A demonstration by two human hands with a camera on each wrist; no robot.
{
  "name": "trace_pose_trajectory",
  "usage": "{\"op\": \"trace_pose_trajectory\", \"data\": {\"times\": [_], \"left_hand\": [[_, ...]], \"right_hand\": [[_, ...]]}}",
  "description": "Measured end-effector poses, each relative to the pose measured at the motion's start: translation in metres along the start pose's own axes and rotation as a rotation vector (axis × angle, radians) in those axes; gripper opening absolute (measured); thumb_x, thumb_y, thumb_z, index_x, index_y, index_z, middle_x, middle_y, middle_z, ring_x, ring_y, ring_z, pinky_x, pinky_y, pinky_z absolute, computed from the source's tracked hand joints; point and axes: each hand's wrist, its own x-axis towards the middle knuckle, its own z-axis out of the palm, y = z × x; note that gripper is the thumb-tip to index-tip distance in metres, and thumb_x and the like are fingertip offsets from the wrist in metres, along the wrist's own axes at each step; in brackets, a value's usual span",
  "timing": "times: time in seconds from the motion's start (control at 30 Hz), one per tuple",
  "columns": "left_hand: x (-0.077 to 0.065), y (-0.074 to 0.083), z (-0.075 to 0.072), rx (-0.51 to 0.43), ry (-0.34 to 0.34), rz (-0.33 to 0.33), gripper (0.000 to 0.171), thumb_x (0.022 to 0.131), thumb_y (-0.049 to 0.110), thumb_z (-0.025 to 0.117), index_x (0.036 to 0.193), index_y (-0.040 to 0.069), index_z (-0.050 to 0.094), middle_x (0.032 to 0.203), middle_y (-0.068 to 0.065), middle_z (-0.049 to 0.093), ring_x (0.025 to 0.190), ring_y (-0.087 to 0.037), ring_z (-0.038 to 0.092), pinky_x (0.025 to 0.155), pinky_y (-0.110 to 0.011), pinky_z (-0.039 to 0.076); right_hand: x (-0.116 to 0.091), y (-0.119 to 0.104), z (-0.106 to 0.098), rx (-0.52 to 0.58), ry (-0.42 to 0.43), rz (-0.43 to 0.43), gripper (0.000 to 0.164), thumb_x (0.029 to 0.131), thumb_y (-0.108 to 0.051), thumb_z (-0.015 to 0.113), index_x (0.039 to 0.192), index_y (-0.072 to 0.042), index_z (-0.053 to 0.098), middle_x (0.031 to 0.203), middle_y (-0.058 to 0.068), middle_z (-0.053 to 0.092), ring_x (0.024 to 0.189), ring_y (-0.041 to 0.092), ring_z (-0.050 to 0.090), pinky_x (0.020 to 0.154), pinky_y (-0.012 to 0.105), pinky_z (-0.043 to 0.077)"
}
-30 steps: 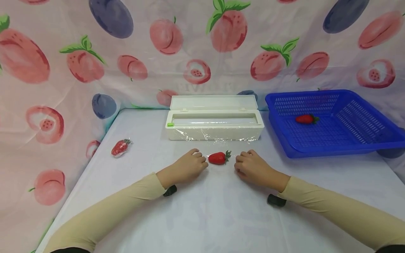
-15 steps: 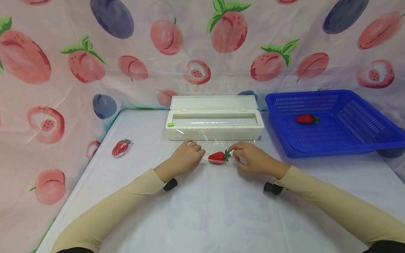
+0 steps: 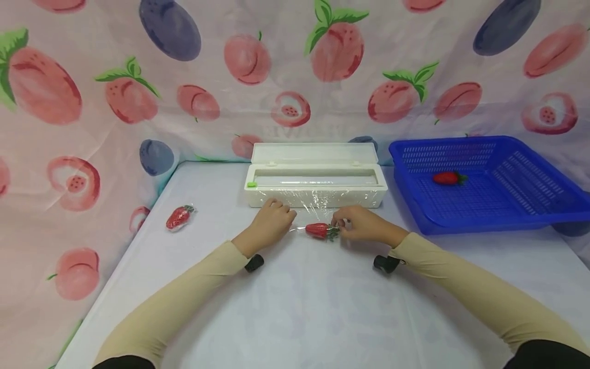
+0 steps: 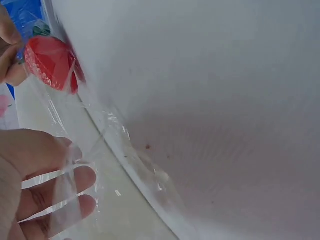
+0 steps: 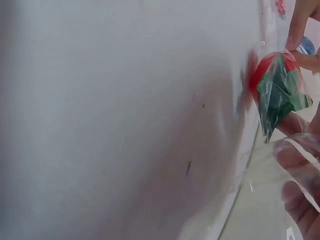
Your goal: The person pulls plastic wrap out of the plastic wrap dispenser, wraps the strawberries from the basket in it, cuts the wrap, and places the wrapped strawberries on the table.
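A red strawberry (image 3: 316, 230) with green leaves lies between my hands, covered by clear cling film (image 3: 319, 201). The film runs back to the white dispenser box (image 3: 318, 197), whose lid stands up. My left hand (image 3: 271, 220) pinches the film beside the strawberry's tip. On the leafy side, my right hand (image 3: 366, 225) pinches it too. In the left wrist view, film stretches across the fingers (image 4: 85, 177) of the left hand. The film wraps closely over the leaves (image 5: 280, 95) in the right wrist view.
A blue basket (image 3: 493, 224) stands at the right with one strawberry (image 3: 448, 178) in it. A film-wrapped strawberry (image 3: 178, 218) lies on the left of the white table (image 3: 318, 312). A fruit-print cloth (image 3: 258, 113) hangs behind the table.
Both hands have moved slightly away from me, toward the box, and the right hand closer to the strawberry. The film has come up over the strawberry, which has turned a little.
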Motion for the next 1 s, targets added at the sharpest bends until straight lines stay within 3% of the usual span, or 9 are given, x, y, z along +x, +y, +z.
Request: {"op": "trace_pose_trajectory", "data": {"times": [0.2,0.33,0.4,0.53,0.67,0.77,0.9,1.0], "left_hand": [[0.005,-0.001,0.006,0.037,-0.027,0.009,0.009,0.084,0.018,0.068,0.088,0.011,0.068,0.085,-0.006,0.069,0.085,-0.024,0.063,0.083,-0.037,0.044],[0.007,-0.006,0.01,0.085,-0.026,0.016,0.013,0.081,0.024,0.069,0.088,0.012,0.067,0.083,-0.004,0.068,0.082,-0.022,0.063,0.08,-0.035,0.045],[0.007,-0.01,0.01,0.093,-0.027,0.011,0.014,0.08,0.024,0.07,0.087,0.012,0.067,0.082,-0.004,0.067,0.082,-0.022,0.063,0.08,-0.035,0.045],[0.005,-0.015,0.006,0.065,-0.012,-0.009,0.014,0.081,0.021,0.07,0.087,0.01,0.064,0.082,-0.006,0.066,0.083,-0.025,0.063,0.082,-0.038,0.046],[0.006,-0.003,-0.004,0.001,0.049,0.014,0.016,0.086,0.025,0.066,0.092,0.01,0.064,0.088,-0.005,0.065,0.089,-0.024,0.063,0.086,-0.038,0.046],[0.01,0.011,-0.01,-0.057,0.073,0.091,0.024,0.087,0.031,0.064,0.102,0.012,0.064,0.096,-0.003,0.065,0.096,-0.022,0.062,0.092,-0.036,0.045],[0.019,0.025,-0.009,-0.083,0.017,0.182,0.033,0.088,0.038,0.062,0.11,0.013,0.064,0.103,-0.001,0.066,0.101,-0.019,0.061,0.098,-0.035,0.042],[0.025,0.031,-0.006,-0.103,-0.055,0.178,0.033,0.088,0.039,0.061,0.109,0.014,0.065,0.102,0.0,0.067,0.1,-0.018,0.061,0.099,-0.034,0.041]], "right_hand": [[0.003,0.006,0.006,0.015,0.077,-0.102,0.017,0.065,0.007,0.056,0.074,-0.007,0.061,0.092,0.0,0.069,0.081,0.012,0.052,0.068,0.028,0.043],[0.004,0.009,0.007,0.07,0.067,-0.114,0.018,0.063,0.009,0.053,0.067,-0.009,0.054,0.094,0.0,0.072,0.077,0.011,0.053,0.065,0.031,0.047],[0.004,0.01,0.006,0.089,0.05,-0.103,0.021,0.063,0.009,0.052,0.062,-0.01,0.043,0.097,0.001,0.073,0.076,0.01,0.054,0.065,0.03,0.048],[0.005,0.011,0.005,0.117,0.035,-0.095,0.022,0.063,0.008,0.052,0.062,-0.012,0.042,0.097,0.002,0.073,0.073,0.009,0.052,0.065,0.025,0.047],[0.005,0.012,0.004,0.146,0.026,-0.079,0.021,0.064,0.008,0.052,0.063,-0.011,0.042,0.097,0.003,0.073,0.072,0.009,0.05,0.065,0.027,0.046],[0.005,0.011,0.003,0.162,0.025,-0.068,0.021,0.064,0.008,0.053,0.063,-0.01,0.043,0.097,0.003,0.073,0.072,0.011,0.05,0.065,0.029,0.046],[0.005,0.013,0.003,0.177,0.041,-0.071,0.022,0.066,0.007,0.056,0.062,-0.011,0.044,0.098,0.004,0.073,0.075,0.012,0.053,0.066,0.029,0.045],[0.004,0.014,0.003,0.189,0.053,-0.074,0.022,0.068,0.007,0.058,0.063,-0.012,0.047,0.096,0.006,0.073,0.078,0.014,0.057,0.067,0.03,0.046]]}}
